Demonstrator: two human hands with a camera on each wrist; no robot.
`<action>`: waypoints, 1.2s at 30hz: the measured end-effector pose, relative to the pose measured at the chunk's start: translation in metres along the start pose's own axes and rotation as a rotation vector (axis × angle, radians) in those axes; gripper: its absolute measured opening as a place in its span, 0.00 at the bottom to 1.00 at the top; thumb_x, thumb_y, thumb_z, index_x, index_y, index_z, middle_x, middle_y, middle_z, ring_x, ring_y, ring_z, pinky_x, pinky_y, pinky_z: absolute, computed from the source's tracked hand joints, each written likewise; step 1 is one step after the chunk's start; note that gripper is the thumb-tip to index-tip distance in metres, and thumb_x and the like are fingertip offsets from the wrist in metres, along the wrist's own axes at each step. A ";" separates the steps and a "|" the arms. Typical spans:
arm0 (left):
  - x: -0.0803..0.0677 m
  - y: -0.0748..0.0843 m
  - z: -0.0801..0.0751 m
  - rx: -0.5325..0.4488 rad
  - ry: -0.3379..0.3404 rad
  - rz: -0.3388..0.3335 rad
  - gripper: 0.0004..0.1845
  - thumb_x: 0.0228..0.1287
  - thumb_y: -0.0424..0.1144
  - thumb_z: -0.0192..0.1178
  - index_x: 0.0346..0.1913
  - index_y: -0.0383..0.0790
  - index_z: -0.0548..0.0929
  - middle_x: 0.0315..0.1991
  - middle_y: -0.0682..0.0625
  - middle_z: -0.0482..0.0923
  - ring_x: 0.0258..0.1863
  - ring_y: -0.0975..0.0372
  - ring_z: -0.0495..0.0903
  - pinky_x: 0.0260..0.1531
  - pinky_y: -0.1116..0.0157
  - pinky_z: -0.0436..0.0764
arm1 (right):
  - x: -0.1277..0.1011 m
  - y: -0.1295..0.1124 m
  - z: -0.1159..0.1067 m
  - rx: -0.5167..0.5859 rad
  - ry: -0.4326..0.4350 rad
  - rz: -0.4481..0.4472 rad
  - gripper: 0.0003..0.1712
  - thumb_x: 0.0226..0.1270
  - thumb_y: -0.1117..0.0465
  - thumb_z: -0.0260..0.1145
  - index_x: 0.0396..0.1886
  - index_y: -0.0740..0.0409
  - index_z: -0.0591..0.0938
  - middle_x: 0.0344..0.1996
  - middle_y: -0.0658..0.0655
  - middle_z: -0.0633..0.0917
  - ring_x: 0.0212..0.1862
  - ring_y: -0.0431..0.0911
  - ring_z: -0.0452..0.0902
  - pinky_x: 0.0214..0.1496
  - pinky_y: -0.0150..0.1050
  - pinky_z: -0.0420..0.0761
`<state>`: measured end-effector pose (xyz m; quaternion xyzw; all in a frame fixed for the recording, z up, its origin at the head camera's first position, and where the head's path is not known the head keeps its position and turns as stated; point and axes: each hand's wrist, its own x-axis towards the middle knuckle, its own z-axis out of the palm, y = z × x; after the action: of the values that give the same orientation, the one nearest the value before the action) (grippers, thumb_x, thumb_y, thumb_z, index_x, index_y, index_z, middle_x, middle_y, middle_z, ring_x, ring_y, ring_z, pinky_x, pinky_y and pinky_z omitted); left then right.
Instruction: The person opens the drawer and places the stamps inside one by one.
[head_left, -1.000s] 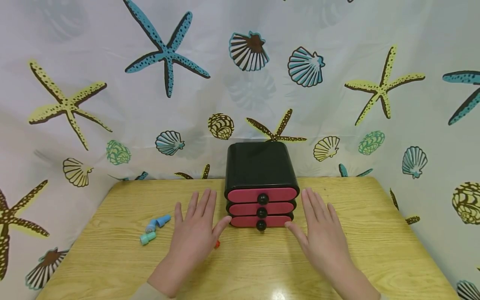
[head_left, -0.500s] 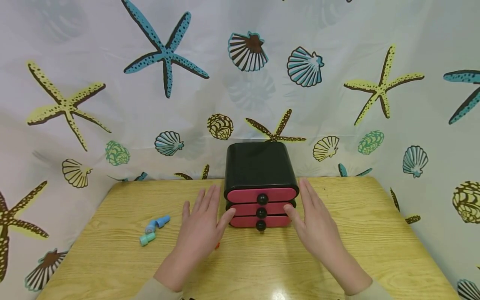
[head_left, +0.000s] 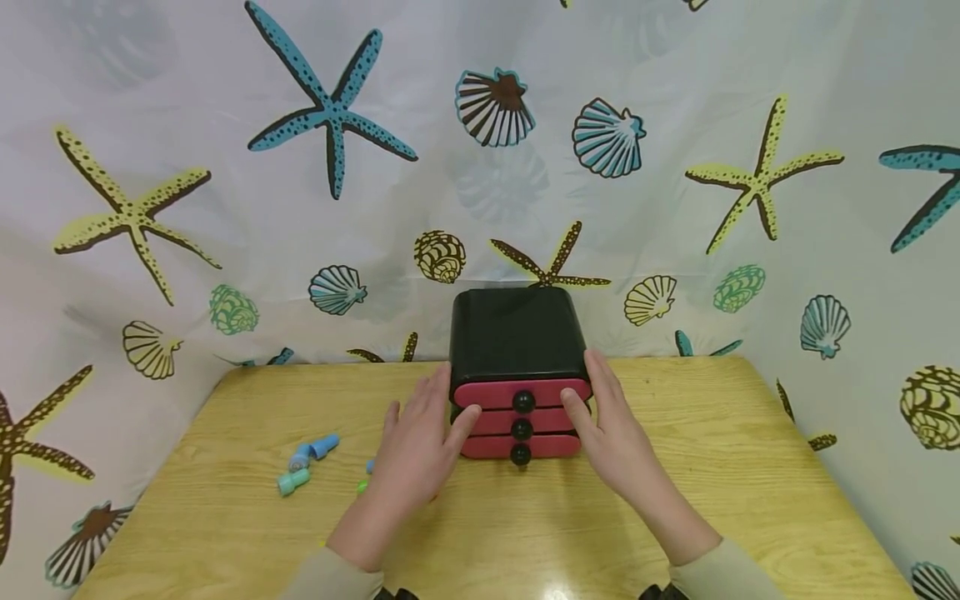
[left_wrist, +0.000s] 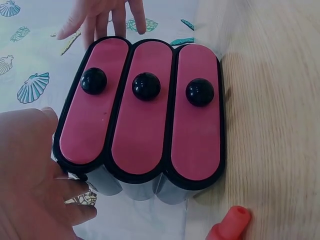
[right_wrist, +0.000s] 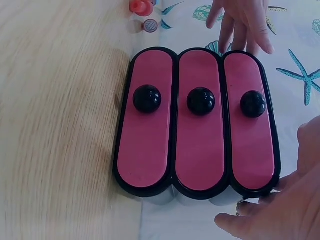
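A: On the table, toward the back edge & roughly centre, sits a small drawer box – black shell, 3 pink drawer fronts stacked, each w/ a round black knob.

B: Hands?

A: Left hand is at the box's left side, fingers straight, tips against the left end of the drawers. Right hand mirrors it on the right side, fingers also straight, thumb near the top drawer's right end. Neither is curled round anything – both flat & relaxed, just flanking the box.

B: Drawers pulled out at all?

A: No, all 3 fronts sit flush in both wrist views. Top knob, middle knob, bottom knob – no finger on any of them.

B: Other stuff?

A: Left of the left hand: a blue cap-like piece & a teal one, near each other, well apart from the box. A tiny green bit just beside the left wrist. Left wrist view shows a red piece lying on the wood close to the box's bottom corner. Can't tell what those small pieces are exactly. Backdrop is a curtain w/ starfish & shell print
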<state>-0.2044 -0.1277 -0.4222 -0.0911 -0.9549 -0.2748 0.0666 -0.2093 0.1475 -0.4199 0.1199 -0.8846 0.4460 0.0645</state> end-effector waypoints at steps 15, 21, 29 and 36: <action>0.003 0.009 0.006 -0.020 0.047 -0.011 0.47 0.86 0.62 0.55 0.91 0.39 0.50 0.88 0.40 0.57 0.88 0.46 0.51 0.83 0.33 0.48 | 0.005 -0.010 -0.001 0.184 0.006 0.056 0.46 0.93 0.40 0.51 0.92 0.58 0.47 0.90 0.61 0.46 0.89 0.58 0.44 0.86 0.59 0.56; 0.003 0.010 0.008 -0.016 0.058 -0.018 0.47 0.85 0.61 0.57 0.90 0.38 0.52 0.87 0.39 0.59 0.87 0.44 0.53 0.82 0.34 0.52 | 0.000 -0.013 -0.001 0.213 0.006 0.068 0.46 0.93 0.41 0.52 0.92 0.60 0.47 0.90 0.62 0.45 0.89 0.58 0.42 0.86 0.58 0.56; 0.003 0.011 0.011 -0.017 0.065 0.004 0.47 0.85 0.63 0.55 0.90 0.38 0.52 0.86 0.39 0.60 0.87 0.44 0.54 0.82 0.34 0.54 | -0.003 -0.012 -0.005 0.238 -0.006 0.107 0.46 0.92 0.39 0.51 0.93 0.57 0.46 0.91 0.62 0.44 0.89 0.60 0.45 0.86 0.59 0.56; 0.002 0.015 0.013 -0.033 0.054 0.019 0.47 0.86 0.64 0.53 0.90 0.38 0.52 0.86 0.39 0.60 0.87 0.44 0.54 0.81 0.34 0.55 | -0.006 -0.008 -0.011 0.240 -0.016 0.127 0.45 0.93 0.40 0.50 0.93 0.56 0.47 0.91 0.61 0.44 0.88 0.62 0.47 0.86 0.59 0.55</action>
<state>-0.2040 -0.1083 -0.4250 -0.0936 -0.9472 -0.2920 0.0936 -0.2008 0.1527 -0.4081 0.0741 -0.8311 0.5509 0.0144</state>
